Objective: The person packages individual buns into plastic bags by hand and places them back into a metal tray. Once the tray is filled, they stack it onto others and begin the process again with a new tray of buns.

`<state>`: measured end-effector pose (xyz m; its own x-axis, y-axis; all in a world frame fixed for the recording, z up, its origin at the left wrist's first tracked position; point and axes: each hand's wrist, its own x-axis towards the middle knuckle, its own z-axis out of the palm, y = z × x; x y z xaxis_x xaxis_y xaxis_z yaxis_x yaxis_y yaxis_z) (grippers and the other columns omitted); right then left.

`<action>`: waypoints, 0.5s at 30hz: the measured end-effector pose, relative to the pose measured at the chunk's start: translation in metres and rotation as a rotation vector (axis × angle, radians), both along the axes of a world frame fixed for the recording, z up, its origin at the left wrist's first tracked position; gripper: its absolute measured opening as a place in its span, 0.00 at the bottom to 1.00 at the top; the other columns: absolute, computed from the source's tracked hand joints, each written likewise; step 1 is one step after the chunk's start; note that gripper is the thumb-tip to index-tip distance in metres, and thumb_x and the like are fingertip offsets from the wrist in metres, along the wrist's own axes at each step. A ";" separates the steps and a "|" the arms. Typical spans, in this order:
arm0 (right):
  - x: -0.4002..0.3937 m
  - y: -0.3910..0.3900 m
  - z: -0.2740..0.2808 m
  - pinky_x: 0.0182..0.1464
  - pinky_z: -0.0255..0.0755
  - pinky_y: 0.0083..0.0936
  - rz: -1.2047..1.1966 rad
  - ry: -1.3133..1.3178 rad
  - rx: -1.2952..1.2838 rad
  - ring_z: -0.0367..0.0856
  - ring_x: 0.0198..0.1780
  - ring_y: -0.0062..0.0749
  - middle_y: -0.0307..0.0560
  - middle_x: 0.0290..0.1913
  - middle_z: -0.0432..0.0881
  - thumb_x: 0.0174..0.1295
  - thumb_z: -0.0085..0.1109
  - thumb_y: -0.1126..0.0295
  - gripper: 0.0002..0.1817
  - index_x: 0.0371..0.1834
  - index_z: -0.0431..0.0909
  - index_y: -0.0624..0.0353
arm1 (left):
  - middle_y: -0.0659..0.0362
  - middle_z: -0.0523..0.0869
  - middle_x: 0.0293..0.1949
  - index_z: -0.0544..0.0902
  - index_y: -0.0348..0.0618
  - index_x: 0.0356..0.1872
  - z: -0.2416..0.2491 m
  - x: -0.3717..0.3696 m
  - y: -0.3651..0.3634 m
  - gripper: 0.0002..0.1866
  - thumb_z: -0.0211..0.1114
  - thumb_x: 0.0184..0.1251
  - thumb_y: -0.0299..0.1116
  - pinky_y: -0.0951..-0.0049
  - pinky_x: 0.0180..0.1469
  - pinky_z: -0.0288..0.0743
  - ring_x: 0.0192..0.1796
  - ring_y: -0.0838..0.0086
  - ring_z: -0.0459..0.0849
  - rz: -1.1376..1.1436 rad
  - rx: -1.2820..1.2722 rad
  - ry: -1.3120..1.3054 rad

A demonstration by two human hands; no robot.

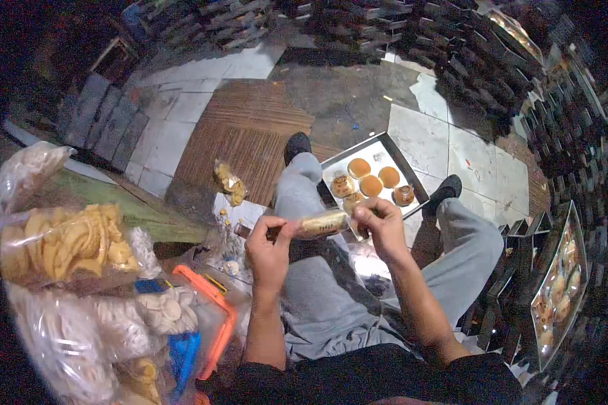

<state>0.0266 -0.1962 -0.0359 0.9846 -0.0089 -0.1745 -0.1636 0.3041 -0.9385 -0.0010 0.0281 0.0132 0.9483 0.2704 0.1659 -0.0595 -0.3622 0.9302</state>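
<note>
A clear wrapped packet (322, 224) with something pale brown inside and dark print is stretched between my two hands above my lap. My left hand (269, 246) pinches its left end between thumb and fingers. At the right end, the fingers of my right hand (380, 226) are closed on the wrapper. Beyond the hands, a white-bottomed tray (415, 158) with dark walls stands between my feet. It holds several round brown buns (370, 185), some plain and some in printed wrappers.
On the left are bags of yellow-orange pieces (81, 239), bags of white pieces (61, 331) and an orange plastic edge (226, 317). A small bag (230, 182) lies on the floor. Another filled tray (557, 297) stands at right, near dark stacked racks (486, 81).
</note>
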 end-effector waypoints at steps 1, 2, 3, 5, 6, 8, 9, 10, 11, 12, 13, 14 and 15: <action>0.009 0.002 0.016 0.26 0.68 0.20 -0.034 -0.008 -0.035 0.74 0.25 0.19 0.37 0.26 0.79 0.65 0.70 0.69 0.09 0.38 0.84 0.64 | 0.64 0.84 0.29 0.82 0.37 0.35 0.007 0.007 -0.002 0.08 0.74 0.68 0.29 0.77 0.35 0.72 0.30 0.83 0.76 -0.035 -0.027 -0.071; 0.018 0.003 0.021 0.26 0.68 0.20 -0.040 -0.020 -0.031 0.74 0.25 0.19 0.37 0.26 0.79 0.65 0.70 0.69 0.09 0.38 0.84 0.64 | 0.64 0.82 0.28 0.81 0.38 0.34 0.010 0.016 -0.004 0.09 0.74 0.68 0.29 0.77 0.35 0.71 0.31 0.83 0.75 -0.045 -0.018 -0.134; 0.026 0.002 0.026 0.31 0.70 0.20 -0.032 -0.067 -0.112 0.77 0.29 0.19 0.37 0.29 0.82 0.65 0.71 0.68 0.10 0.38 0.85 0.64 | 0.64 0.82 0.28 0.81 0.38 0.34 0.012 0.025 -0.006 0.09 0.74 0.68 0.29 0.77 0.35 0.71 0.31 0.83 0.75 -0.051 -0.015 -0.142; 0.043 0.005 0.028 0.35 0.72 0.21 -0.029 -0.110 -0.192 0.80 0.34 0.19 0.38 0.32 0.85 0.65 0.71 0.67 0.11 0.38 0.86 0.65 | 0.62 0.82 0.27 0.80 0.38 0.33 0.009 0.045 -0.010 0.10 0.74 0.67 0.29 0.74 0.35 0.71 0.31 0.81 0.76 -0.080 0.059 -0.223; 0.052 0.009 0.020 0.29 0.68 0.19 0.038 -0.102 -0.147 0.76 0.27 0.18 0.37 0.28 0.82 0.65 0.71 0.67 0.10 0.38 0.85 0.64 | 0.59 0.81 0.26 0.78 0.37 0.33 -0.004 0.055 -0.011 0.11 0.73 0.68 0.30 0.70 0.34 0.72 0.30 0.77 0.77 -0.086 0.064 -0.165; 0.060 0.008 -0.010 0.21 0.63 0.19 0.047 -0.089 -0.102 0.71 0.19 0.18 0.37 0.24 0.79 0.67 0.68 0.66 0.10 0.37 0.82 0.62 | 0.58 0.80 0.26 0.78 0.37 0.33 0.009 0.037 -0.011 0.12 0.72 0.68 0.31 0.68 0.34 0.72 0.29 0.75 0.77 -0.040 0.161 -0.125; 0.055 0.009 -0.017 0.21 0.63 0.19 0.043 -0.091 -0.092 0.71 0.19 0.18 0.37 0.24 0.79 0.67 0.68 0.66 0.10 0.37 0.82 0.62 | 0.58 0.80 0.25 0.78 0.37 0.33 0.014 0.030 -0.007 0.12 0.72 0.69 0.32 0.66 0.35 0.73 0.28 0.73 0.77 -0.002 0.261 -0.101; 0.041 0.012 -0.024 0.20 0.63 0.20 0.082 0.051 0.006 0.71 0.18 0.19 0.38 0.24 0.79 0.70 0.65 0.67 0.09 0.37 0.81 0.62 | 0.59 0.80 0.25 0.78 0.36 0.33 -0.006 0.020 0.001 0.13 0.70 0.72 0.34 0.69 0.29 0.73 0.27 0.74 0.79 -0.029 0.265 -0.143; 0.024 0.014 -0.033 0.19 0.63 0.22 0.134 0.205 0.095 0.71 0.17 0.21 0.39 0.23 0.78 0.72 0.62 0.67 0.10 0.36 0.80 0.62 | 0.59 0.80 0.25 0.78 0.36 0.33 -0.018 0.009 0.009 0.13 0.70 0.72 0.34 0.69 0.29 0.73 0.27 0.74 0.79 -0.022 0.266 -0.137; 0.012 0.020 -0.058 0.19 0.64 0.23 0.177 0.289 0.164 0.72 0.17 0.23 0.40 0.24 0.78 0.73 0.60 0.67 0.10 0.36 0.79 0.61 | 0.58 0.81 0.27 0.78 0.36 0.35 -0.026 -0.006 0.018 0.12 0.69 0.73 0.34 0.71 0.26 0.74 0.28 0.75 0.80 -0.013 0.003 0.206; 0.002 0.028 -0.087 0.18 0.65 0.24 0.215 0.371 0.235 0.73 0.17 0.24 0.41 0.25 0.78 0.74 0.57 0.67 0.10 0.36 0.78 0.61 | 0.58 0.81 0.28 0.77 0.37 0.37 -0.033 -0.018 0.023 0.12 0.68 0.74 0.35 0.74 0.23 0.74 0.28 0.76 0.82 -0.004 -0.263 0.544; -0.008 0.036 -0.104 0.18 0.66 0.25 0.222 0.431 0.317 0.73 0.17 0.26 0.42 0.26 0.78 0.75 0.56 0.66 0.10 0.37 0.77 0.61 | 0.58 0.81 0.28 0.77 0.37 0.37 -0.041 -0.030 0.020 0.12 0.68 0.74 0.35 0.74 0.23 0.74 0.28 0.76 0.82 0.001 -0.260 0.553; -0.012 0.041 -0.114 0.19 0.66 0.25 0.223 0.486 0.400 0.73 0.16 0.27 0.42 0.27 0.78 0.76 0.54 0.65 0.11 0.37 0.77 0.60 | 0.58 0.81 0.30 0.78 0.36 0.42 -0.048 -0.038 0.012 0.11 0.67 0.75 0.35 0.76 0.22 0.76 0.29 0.76 0.83 0.047 -0.354 0.552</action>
